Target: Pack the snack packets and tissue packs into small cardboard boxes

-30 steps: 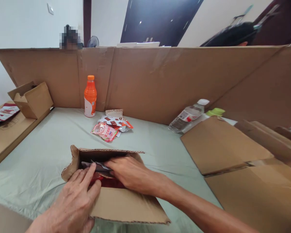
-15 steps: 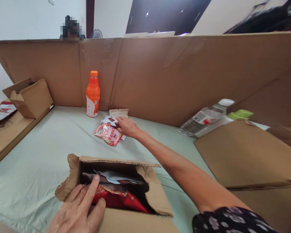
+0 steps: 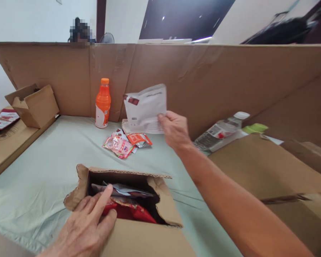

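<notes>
My right hand (image 3: 175, 130) pinches a white flat pouch (image 3: 147, 109) by its lower right edge, raised above the far part of the cloth. My left hand (image 3: 92, 219) lies over the near left corner of an open cardboard box (image 3: 149, 237), fingers stretched and spread, the index finger touching the packets inside. In the box are a red packet (image 3: 133, 212) and grey-blue flat packets (image 3: 125, 190) on edge. Beneath the raised pouch, a pink snack pouch (image 3: 119, 145) and an orange-and-silver packet (image 3: 140, 139) lie on other partly hidden packets.
An orange drink bottle (image 3: 103, 103) stands by the cardboard wall (image 3: 216, 85). At right, a clear bottle (image 3: 219, 131) leans near a green object (image 3: 255, 128) and a large cardboard box (image 3: 243, 164). A small open box (image 3: 39, 107) sits at left. A person is beyond the wall.
My right hand has lifted the white pouch off the pile and moved right and toward me, uncovering the orange-and-silver packet. My left hand stays on the box.
</notes>
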A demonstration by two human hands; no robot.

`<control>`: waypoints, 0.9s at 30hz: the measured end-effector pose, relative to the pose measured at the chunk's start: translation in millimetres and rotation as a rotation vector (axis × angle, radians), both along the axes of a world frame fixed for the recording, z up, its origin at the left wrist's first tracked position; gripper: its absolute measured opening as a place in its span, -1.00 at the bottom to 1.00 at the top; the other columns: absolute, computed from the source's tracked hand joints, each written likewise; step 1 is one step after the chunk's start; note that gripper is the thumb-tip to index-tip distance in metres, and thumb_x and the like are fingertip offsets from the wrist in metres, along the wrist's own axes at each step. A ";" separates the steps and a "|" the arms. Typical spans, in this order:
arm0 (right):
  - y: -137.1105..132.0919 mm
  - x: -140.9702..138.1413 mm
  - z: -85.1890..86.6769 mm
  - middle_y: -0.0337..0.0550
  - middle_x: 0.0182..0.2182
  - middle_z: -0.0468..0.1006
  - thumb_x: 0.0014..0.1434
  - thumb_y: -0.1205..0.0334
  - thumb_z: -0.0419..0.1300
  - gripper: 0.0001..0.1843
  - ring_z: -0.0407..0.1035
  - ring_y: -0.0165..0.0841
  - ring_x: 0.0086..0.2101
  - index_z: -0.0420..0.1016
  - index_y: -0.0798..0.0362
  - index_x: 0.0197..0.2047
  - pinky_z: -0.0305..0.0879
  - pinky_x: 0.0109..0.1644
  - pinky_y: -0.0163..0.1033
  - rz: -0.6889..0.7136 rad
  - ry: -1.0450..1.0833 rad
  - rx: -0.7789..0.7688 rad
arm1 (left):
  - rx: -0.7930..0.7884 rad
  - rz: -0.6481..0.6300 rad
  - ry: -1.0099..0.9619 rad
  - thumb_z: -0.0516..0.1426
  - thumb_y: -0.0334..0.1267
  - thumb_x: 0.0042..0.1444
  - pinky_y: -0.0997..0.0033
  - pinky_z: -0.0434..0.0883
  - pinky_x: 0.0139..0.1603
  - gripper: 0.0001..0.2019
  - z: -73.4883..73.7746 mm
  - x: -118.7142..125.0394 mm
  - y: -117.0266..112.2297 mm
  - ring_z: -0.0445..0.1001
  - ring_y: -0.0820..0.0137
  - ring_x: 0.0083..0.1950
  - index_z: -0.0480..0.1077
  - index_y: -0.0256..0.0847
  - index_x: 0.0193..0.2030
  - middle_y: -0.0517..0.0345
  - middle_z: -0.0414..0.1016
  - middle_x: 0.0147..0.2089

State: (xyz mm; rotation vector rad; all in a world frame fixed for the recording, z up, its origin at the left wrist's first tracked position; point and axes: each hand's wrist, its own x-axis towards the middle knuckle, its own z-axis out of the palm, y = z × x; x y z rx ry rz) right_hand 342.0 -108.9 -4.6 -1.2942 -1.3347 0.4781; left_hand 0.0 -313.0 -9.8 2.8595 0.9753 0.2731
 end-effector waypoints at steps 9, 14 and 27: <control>-162.0 -38.4 49.1 -0.28 -0.52 0.31 0.19 -0.05 0.33 -0.67 0.17 -0.40 -0.50 0.43 -0.07 -0.46 0.16 -0.48 -0.29 0.074 0.098 0.108 | -0.437 0.041 0.057 0.24 -0.31 -0.01 -0.21 0.32 0.38 -0.33 44.0 4.4 12.1 0.11 -0.20 0.52 0.30 -0.15 0.31 -0.26 -0.38 0.63; -190.0 -54.8 44.8 -0.35 -0.61 0.21 0.31 0.01 0.22 -0.61 0.08 -0.48 -0.59 0.39 0.00 -0.50 0.06 -0.58 -0.36 0.099 -0.220 0.190 | -0.360 0.103 0.154 0.22 -0.26 0.02 -0.28 0.35 0.32 -0.38 37.7 9.6 12.8 0.31 -0.26 0.40 0.34 -0.24 0.28 -0.42 -0.11 0.57; -223.3 -67.2 50.7 -0.21 -0.20 0.74 0.32 0.54 0.10 -0.66 0.65 -0.34 -0.22 0.56 -0.06 -0.04 0.59 -0.12 -0.30 0.240 -0.570 0.575 | -0.329 0.149 0.118 0.17 -0.35 -0.06 -0.11 0.47 0.19 -0.42 36.0 14.0 6.5 0.47 -0.02 0.17 0.39 -0.17 0.19 -0.13 0.45 0.19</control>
